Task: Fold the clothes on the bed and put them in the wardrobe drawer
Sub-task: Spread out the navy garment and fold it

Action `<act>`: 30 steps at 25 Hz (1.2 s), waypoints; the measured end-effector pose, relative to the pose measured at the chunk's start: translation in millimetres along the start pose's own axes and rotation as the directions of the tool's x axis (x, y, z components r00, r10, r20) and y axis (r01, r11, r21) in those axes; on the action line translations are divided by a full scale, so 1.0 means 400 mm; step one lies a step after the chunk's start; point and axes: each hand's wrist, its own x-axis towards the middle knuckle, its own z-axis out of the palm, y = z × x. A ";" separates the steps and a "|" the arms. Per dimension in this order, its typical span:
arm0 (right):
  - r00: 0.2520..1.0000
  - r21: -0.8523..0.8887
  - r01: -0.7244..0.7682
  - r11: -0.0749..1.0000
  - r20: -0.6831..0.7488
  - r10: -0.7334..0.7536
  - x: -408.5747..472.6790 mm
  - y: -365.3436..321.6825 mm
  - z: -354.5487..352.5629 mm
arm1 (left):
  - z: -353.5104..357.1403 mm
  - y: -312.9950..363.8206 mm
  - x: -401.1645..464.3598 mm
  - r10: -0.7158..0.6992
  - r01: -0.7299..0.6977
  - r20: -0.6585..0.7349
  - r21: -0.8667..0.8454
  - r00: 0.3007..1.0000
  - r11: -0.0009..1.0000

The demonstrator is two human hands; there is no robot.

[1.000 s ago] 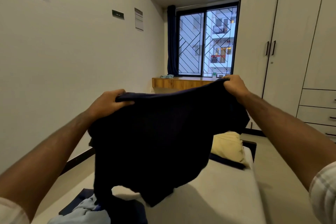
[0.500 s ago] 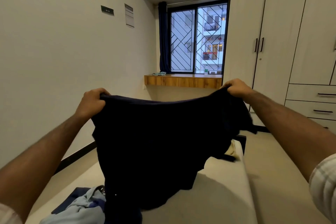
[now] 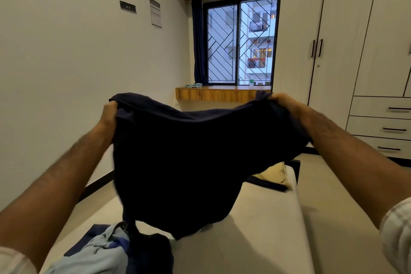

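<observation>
Dark navy garment (image 3: 195, 162) was held up in mid-air over the bed (image 3: 262, 229), stretched wide by its top edge, lower part hanging free w/ hem just above the mattress. Probably spread this way to find its shape & straighten it before the first fold. Type of garment couldn't be told; too dark, no seams visible.

Left hand (image 3: 109, 115) at approx 9 o'clock of the cloth, fingers curled round the top corner, bunching fabric. Right hand (image 3: 283, 101) at approx 2 o'clock, also clenched on the opposite corner, sitting a bit higher, so the top edge sagged in the middle. Both arms extended fwd, likely to keep the cloth clear of the body & let it drape flat.

Below, at 7 o'clock of the held piece: heap of unfolded clothes (image 3: 104, 249) on the near end of the bed, light blue over dark blue; still to be done. Pillow (image 3: 274, 173) at far end of bed, approx 4 o'clock, partly hidden by the garment.

Wardrobe drawers (image 3: 382, 127) at 3 o'clock, across the floor, all closed; one needs opening later. Task judged early: nothing folded in view.
</observation>
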 end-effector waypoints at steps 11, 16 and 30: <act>0.960 -0.411 -0.254 0.876 -0.215 0.177 0.127 0.116 -0.034 | -0.133 -0.144 0.153 -0.201 0.318 -0.415 0.234 0.887 0.919; 0.974 -0.371 -0.220 0.902 -0.028 0.226 0.107 0.101 -0.022 | -0.082 -0.132 0.108 -0.191 0.262 -0.333 0.184 0.923 0.948; 0.994 -0.196 0.062 0.979 0.098 -0.043 0.040 -0.096 -0.102 | 0.116 0.051 0.028 0.106 -0.097 0.050 -0.161 0.993 0.982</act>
